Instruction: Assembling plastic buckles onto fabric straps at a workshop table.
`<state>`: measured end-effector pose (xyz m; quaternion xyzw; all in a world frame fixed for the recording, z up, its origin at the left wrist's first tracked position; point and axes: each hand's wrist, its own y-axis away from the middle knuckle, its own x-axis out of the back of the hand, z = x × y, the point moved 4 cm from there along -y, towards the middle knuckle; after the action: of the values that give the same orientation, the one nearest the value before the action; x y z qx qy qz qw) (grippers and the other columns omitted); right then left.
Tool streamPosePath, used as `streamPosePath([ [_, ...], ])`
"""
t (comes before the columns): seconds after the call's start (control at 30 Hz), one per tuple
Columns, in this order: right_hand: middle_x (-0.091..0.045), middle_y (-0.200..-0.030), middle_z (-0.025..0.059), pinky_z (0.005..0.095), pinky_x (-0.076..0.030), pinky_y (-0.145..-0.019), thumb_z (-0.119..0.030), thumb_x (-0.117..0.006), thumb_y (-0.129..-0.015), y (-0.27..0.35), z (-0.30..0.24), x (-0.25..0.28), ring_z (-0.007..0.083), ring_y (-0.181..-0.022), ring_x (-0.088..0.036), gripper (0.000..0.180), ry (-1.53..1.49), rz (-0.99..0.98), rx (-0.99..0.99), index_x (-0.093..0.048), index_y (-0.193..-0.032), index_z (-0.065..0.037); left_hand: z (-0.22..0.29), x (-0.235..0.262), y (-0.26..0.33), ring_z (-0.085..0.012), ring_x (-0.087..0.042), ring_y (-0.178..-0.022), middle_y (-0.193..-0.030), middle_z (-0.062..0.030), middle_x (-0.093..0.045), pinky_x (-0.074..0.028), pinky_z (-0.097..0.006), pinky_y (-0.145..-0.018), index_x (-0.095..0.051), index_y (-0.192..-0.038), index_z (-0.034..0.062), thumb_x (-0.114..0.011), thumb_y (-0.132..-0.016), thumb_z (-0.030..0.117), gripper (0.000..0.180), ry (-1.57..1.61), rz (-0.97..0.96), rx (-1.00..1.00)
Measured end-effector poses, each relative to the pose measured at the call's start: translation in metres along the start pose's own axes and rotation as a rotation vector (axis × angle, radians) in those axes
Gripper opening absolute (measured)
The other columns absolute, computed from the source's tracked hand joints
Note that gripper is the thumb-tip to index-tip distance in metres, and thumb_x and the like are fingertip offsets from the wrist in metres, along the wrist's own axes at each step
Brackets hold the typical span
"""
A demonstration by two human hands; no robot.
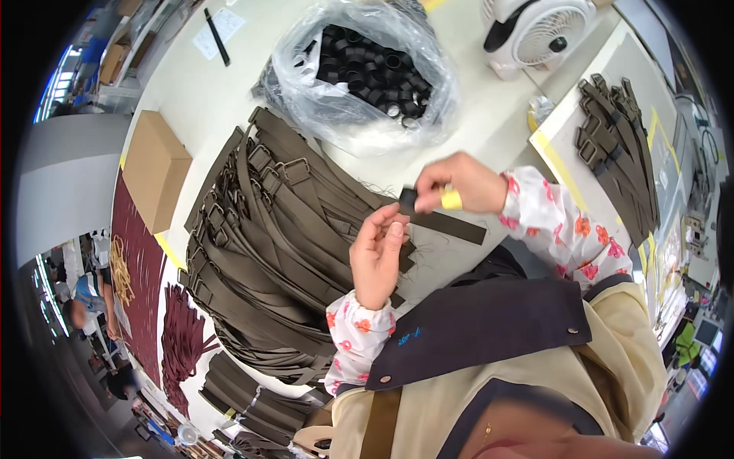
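My right hand (pixel 459 183), with yellow tape on one finger, pinches a small black loop at the end of an olive-brown strap (pixel 451 225) that lies across the table toward the right. My left hand (pixel 377 256) is beside that strap end, fingers half curled and touching the strap near the loop. Just left of both hands lies a big heap of similar olive-brown straps with metal buckles (pixel 260 237). A clear plastic bag of black loops (pixel 367 69) sits open beyond the heap.
A cardboard box (pixel 155 170) stands at the left. A small white fan (pixel 535 30) is at the back right. Another bundle of finished straps (pixel 619 145) lies on the right bench. Dark red straps (pixel 180 336) lie at the lower left.
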<state>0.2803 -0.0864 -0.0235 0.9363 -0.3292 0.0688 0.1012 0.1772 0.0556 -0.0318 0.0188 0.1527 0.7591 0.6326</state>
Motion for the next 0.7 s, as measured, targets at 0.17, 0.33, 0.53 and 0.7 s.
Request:
streamPosePath([
  [0.17, -0.06, -0.062, 0.0045, 0.0233, -0.045, -0.053, -0.014, -0.071, -0.072, 0.046, -0.028, -0.018, 0.0111, -0.057, -0.058, 0.018, -0.019, -0.088, 0.069, -0.058, -0.073, -0.001, 0.013, -0.015, 0.024, -0.0094, -0.057, -0.07, -0.084, -0.0066, -0.06, -0.049, -0.022, -0.065, -0.052, -0.098, -0.0048, -0.056, -0.085, 0.011, 0.021, 0.055, -0.265, 0.204],
  [0.33, -0.061, -0.072, 0.0049, 0.0238, -0.047, -0.059, -0.009, -0.07, -0.074, 0.072, -0.024, -0.028, 0.0107, -0.063, -0.059, 0.017, -0.278, -0.069, -0.006, -0.056, -0.079, 0.0, 0.014, -0.021, 0.039, -0.0088, -0.057, -0.062, -0.074, -0.0054, -0.061, -0.047, -0.021, -0.058, -0.056, -0.091, -0.0021, -0.058, -0.084, 0.01, 0.014, 0.131, -0.27, 0.277],
  [0.53, -0.06, -0.08, 0.0063, 0.0228, -0.046, -0.062, -0.007, -0.065, -0.078, 0.083, -0.015, -0.048, 0.0112, -0.069, -0.058, 0.019, -0.6, 0.003, -0.058, -0.055, -0.09, 0.003, 0.006, -0.025, 0.059, -0.0065, -0.054, -0.054, -0.067, -0.0043, -0.061, -0.042, -0.018, -0.049, -0.057, -0.081, 0.001, -0.062, -0.08, 0.006, 0.007, 0.151, -0.098, 0.241],
  [0.7, -0.058, -0.066, 0.0117, 0.028, -0.042, -0.053, -0.008, -0.067, -0.073, 0.093, 0.007, -0.052, 0.0163, -0.056, -0.053, 0.016, 0.005, 0.057, -0.027, -0.059, -0.083, 0.001, -0.033, -0.021, 0.057, -0.0096, -0.057, -0.06, -0.07, -0.005, -0.061, -0.045, -0.021, -0.054, -0.057, -0.083, 0.002, -0.061, -0.081, 0.01, 0.009, 0.052, -0.256, 0.382],
])
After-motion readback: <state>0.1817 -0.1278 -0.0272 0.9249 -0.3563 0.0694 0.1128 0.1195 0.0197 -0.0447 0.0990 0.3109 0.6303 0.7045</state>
